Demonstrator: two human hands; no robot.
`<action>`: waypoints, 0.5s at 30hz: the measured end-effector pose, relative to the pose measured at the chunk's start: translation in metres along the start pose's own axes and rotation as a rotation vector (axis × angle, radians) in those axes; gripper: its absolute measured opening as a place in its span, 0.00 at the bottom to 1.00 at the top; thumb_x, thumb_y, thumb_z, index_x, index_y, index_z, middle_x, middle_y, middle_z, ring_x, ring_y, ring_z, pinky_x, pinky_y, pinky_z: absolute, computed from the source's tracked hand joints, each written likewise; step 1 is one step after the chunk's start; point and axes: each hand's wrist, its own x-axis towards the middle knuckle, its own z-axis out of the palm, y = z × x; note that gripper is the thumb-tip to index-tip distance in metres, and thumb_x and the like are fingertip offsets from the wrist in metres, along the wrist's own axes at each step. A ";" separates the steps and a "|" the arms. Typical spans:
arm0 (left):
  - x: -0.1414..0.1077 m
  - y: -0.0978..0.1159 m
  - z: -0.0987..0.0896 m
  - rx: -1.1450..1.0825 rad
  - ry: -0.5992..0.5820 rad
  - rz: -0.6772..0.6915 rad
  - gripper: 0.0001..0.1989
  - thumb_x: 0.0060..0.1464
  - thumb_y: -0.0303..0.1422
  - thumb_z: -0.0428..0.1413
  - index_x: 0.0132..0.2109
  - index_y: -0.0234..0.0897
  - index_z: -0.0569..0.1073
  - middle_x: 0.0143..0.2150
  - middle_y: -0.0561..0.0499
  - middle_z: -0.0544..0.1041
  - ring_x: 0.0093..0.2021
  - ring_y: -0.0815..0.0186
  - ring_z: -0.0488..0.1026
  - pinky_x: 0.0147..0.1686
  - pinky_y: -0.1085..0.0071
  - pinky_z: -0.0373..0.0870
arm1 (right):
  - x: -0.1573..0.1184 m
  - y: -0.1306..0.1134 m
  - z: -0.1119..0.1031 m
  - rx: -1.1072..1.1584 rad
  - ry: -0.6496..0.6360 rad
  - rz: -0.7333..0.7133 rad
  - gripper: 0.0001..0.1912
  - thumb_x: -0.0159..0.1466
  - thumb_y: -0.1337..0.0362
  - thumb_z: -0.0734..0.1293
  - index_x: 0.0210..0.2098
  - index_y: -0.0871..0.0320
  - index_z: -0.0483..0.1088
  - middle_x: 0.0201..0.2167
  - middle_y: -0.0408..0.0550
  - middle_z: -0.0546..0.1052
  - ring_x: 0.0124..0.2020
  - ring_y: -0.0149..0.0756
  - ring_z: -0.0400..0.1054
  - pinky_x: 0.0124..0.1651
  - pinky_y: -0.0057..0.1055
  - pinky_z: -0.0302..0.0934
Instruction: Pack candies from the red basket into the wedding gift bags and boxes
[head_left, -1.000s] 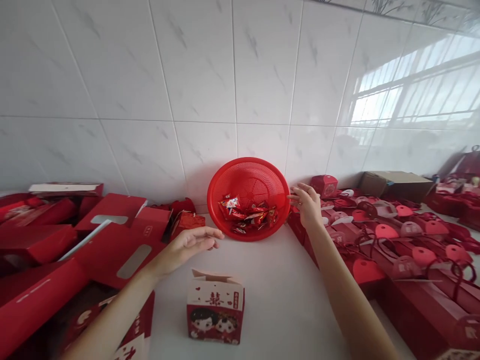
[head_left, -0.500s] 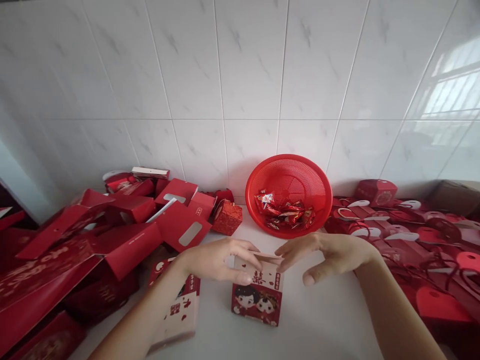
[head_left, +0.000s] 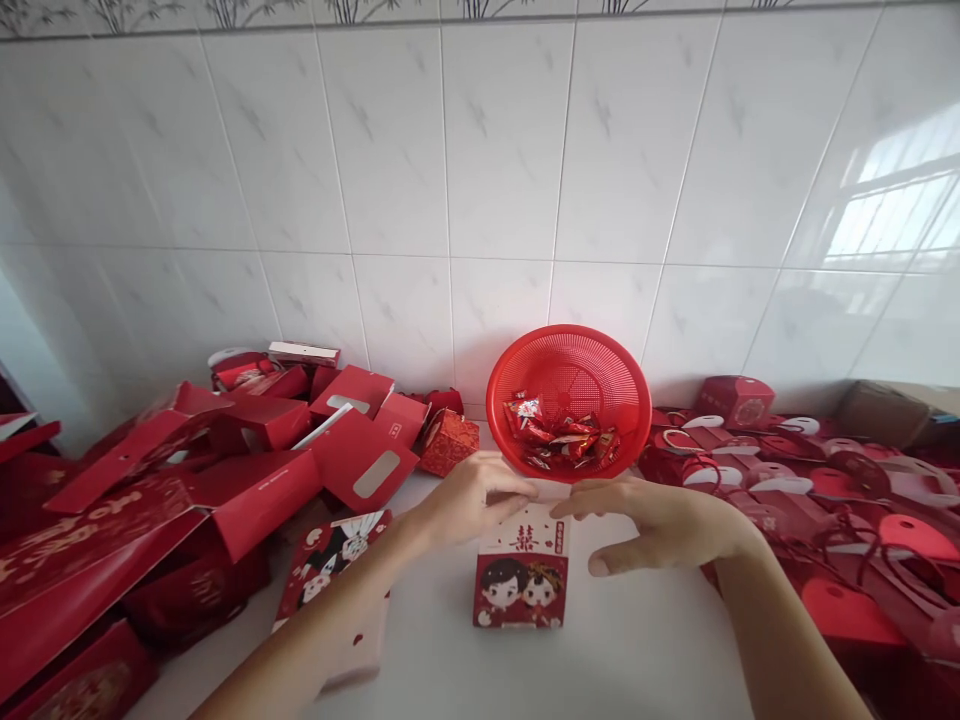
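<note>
In the middle of the white table stands a small gift box [head_left: 517, 580], with a pale upper part, a red character and two cartoon heads on a red lower part. At its upper left edge, the fingers and thumb of my left hand [head_left: 472, 500] come together on the top flap. My right hand [head_left: 645, 515] is open at the upper right edge: the fingertips touch the top from above and the thumb stays apart. Part of the top is hidden by the fingers. Under my left forearm lies another printed box [head_left: 330, 555], flat and partly covered.
Behind the hands a red plastic basket [head_left: 570, 365] leans toward me, with several wrapped candies [head_left: 577, 440] inside. A pile of red boxes [head_left: 262, 490] fills the left side. Rows of red boxes with cords [head_left: 795, 500] cover the right. A tiled wall [head_left: 502, 160] closes the back.
My left thumb and fingers have drawn closer together at the box top. My right fingers now lie over its edge. The view has tilted up, showing more wall.
</note>
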 end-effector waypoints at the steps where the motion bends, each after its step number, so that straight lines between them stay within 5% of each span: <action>1: 0.003 0.001 0.001 0.058 0.033 0.025 0.12 0.63 0.33 0.55 0.45 0.44 0.84 0.35 0.50 0.84 0.37 0.61 0.78 0.49 0.64 0.70 | -0.001 -0.001 0.001 -0.018 0.016 0.018 0.30 0.61 0.52 0.71 0.62 0.52 0.71 0.59 0.52 0.75 0.57 0.48 0.70 0.56 0.38 0.65; 9: 0.012 0.007 -0.001 -0.133 -0.070 -0.049 0.15 0.58 0.38 0.60 0.52 0.45 0.82 0.47 0.49 0.84 0.46 0.59 0.80 0.46 0.68 0.73 | -0.015 -0.011 0.007 -0.125 0.050 0.087 0.30 0.61 0.49 0.69 0.60 0.51 0.72 0.54 0.52 0.78 0.54 0.50 0.71 0.53 0.38 0.65; 15: 0.024 0.001 -0.004 -0.299 -0.071 -0.072 0.10 0.52 0.39 0.65 0.40 0.42 0.85 0.53 0.45 0.80 0.52 0.57 0.77 0.49 0.66 0.74 | -0.029 -0.015 0.004 -0.185 0.106 0.167 0.30 0.62 0.50 0.68 0.62 0.51 0.71 0.57 0.52 0.76 0.55 0.50 0.70 0.55 0.41 0.64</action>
